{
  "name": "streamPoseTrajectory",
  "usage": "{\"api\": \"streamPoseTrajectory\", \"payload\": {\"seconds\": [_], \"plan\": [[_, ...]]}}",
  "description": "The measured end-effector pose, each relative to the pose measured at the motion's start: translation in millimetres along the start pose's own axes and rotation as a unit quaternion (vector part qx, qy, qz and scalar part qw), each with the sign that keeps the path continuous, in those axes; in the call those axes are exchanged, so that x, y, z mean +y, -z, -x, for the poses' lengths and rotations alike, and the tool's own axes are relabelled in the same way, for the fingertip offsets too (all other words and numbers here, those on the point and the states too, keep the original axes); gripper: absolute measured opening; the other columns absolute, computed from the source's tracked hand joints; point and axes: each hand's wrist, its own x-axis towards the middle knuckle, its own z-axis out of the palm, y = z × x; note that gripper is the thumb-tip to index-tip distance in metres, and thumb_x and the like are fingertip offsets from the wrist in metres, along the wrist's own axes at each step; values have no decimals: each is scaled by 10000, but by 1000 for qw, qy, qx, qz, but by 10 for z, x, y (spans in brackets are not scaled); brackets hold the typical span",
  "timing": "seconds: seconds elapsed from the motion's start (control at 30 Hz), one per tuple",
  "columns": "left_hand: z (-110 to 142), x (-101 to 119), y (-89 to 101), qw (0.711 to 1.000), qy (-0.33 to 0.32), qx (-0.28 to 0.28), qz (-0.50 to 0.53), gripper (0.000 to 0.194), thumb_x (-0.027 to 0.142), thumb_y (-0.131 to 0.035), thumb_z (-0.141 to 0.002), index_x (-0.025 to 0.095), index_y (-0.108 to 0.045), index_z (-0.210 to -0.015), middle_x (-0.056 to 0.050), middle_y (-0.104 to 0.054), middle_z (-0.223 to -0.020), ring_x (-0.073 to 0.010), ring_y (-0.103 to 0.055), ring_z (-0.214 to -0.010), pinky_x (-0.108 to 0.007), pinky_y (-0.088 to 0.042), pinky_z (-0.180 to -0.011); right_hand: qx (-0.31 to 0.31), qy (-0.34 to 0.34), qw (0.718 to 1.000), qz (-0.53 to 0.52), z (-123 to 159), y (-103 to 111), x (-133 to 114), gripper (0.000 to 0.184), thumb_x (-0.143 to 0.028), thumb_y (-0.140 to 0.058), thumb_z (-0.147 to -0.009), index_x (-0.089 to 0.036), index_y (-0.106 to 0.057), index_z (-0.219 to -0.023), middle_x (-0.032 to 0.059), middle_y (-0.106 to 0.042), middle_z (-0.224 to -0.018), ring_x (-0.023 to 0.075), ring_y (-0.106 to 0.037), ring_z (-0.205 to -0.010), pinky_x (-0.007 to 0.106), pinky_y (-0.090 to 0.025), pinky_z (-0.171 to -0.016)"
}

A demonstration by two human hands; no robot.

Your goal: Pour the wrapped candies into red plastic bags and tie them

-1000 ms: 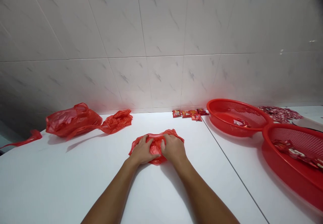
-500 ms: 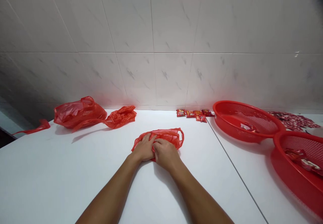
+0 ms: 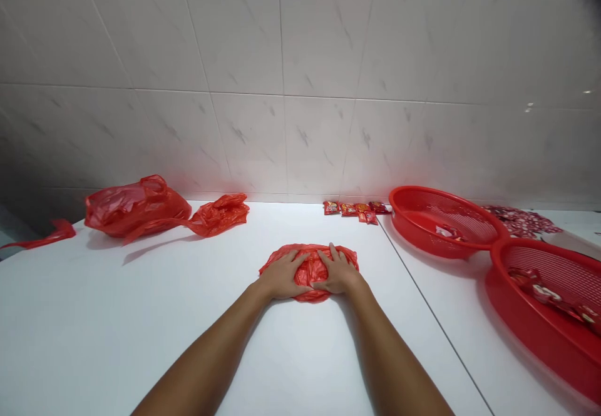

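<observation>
A crumpled red plastic bag [image 3: 312,271] lies bunched on the white table in front of me. My left hand [image 3: 284,275] presses on its left side, fingers spread. On its right side rests my right hand [image 3: 339,272], flat with the fingers apart. The thumbs point toward each other across the bag's middle. Whether anything lies inside the bag, I cannot tell.
To the left sit a fuller red plastic bag [image 3: 136,208] and a crumpled red one [image 3: 220,215]. Several small red snack packets [image 3: 348,209] lie along the tiled wall. Two red baskets [image 3: 399,219] [image 3: 521,328] on the right hold packets.
My right hand has gone from closed fingers near my left hand to lying spread on the bag's right side. The bag's raised handle loop on the right no longer shows.
</observation>
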Motion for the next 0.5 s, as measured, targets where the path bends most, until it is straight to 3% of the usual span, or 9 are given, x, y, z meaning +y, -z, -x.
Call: {"api": "streamPoseTrajectory", "payload": {"seconds": [0.23,0.4,0.47,0.5], "plan": [[93,114,-117,999,10,-32,-12,1073,817,-581,-839,248,-267,-1692,-149,-247,-1746,-395,-308,-1586,-580,-329,-1246,50,-19,999,3,220,-147,137,996,-766,-551,-894,-391,-104,-1701,-26,176,-1766,358,11,-1638,535,-93,-1296],[217,232,-302,999,-10,-13,-37,1011,790,-530,-885,253,-259,-1697,-122,-270,-1744,-380,-315,-1586,-542,-356,-1242,56,-5,998,-34,502,-176,196,1017,-768,-596,-867,-389,-147,-1698,-20,177,-1762,380,48,-1634,574,-75,-1294],[225,254,-303,999,-14,-10,-44,997,810,-504,-888,266,-277,-1692,-112,-285,-1740,-379,-329,-1579,-538,-364,-1235,62,30,994,-79,637,-117,249,1031,-712,-672,-841,-377,-199,-1693,-5,85,-1778,392,12,-1634,602,-107,-1290],[221,260,-293,999,-16,-7,-47,1001,819,-497,-887,261,-286,-1690,-113,-287,-1739,-385,-322,-1581,-546,-361,-1235,78,60,988,-118,717,-88,296,1010,-662,-709,-832,-354,-263,-1684,23,-30,-1785,388,-69,-1632,593,-153,-1288]]}}
